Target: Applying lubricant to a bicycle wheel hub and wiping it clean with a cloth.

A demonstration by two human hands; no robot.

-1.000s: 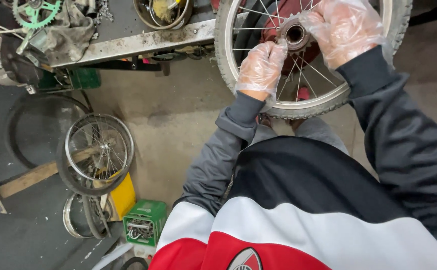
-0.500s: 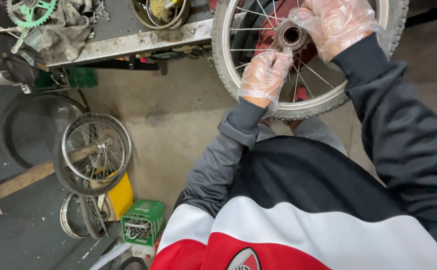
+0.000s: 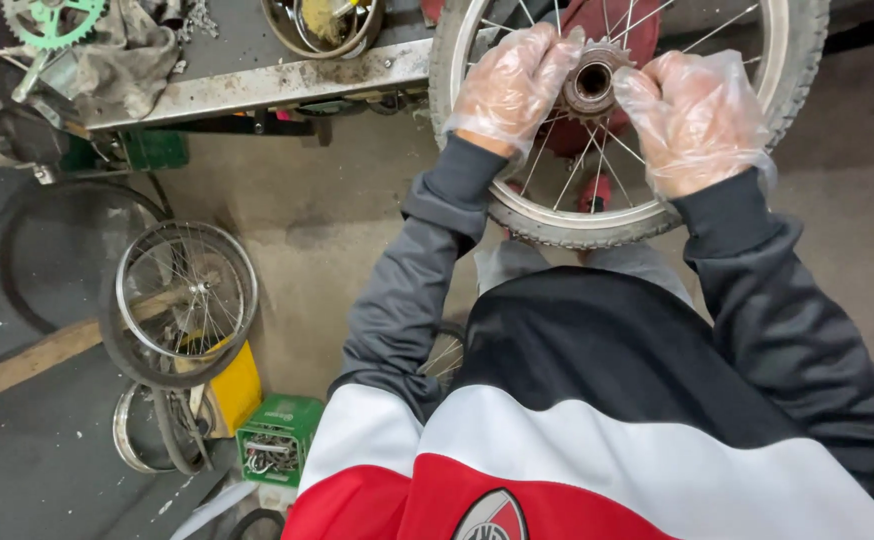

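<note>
Gripping the small spoked bicycle wheel with knobby grey tyre (image 3: 557,225), upright beyond the knees, both loosely gloved hands, left (image 3: 512,85) and right (image 3: 695,120), curl fingers around its toothed metal sprocket (image 3: 594,80); teeth could snag the thin plastic.

Thin, crinkled clear-plastic gloves cover left hand (image 3: 510,88) and right hand (image 3: 695,120). Wheel (image 3: 597,215): treaded matt rubber tyre, shiny metal spokes; dull toothed metal sprocket (image 3: 593,78). At 10 o'clock, scuffed metal bench edge (image 3: 257,90).
</note>
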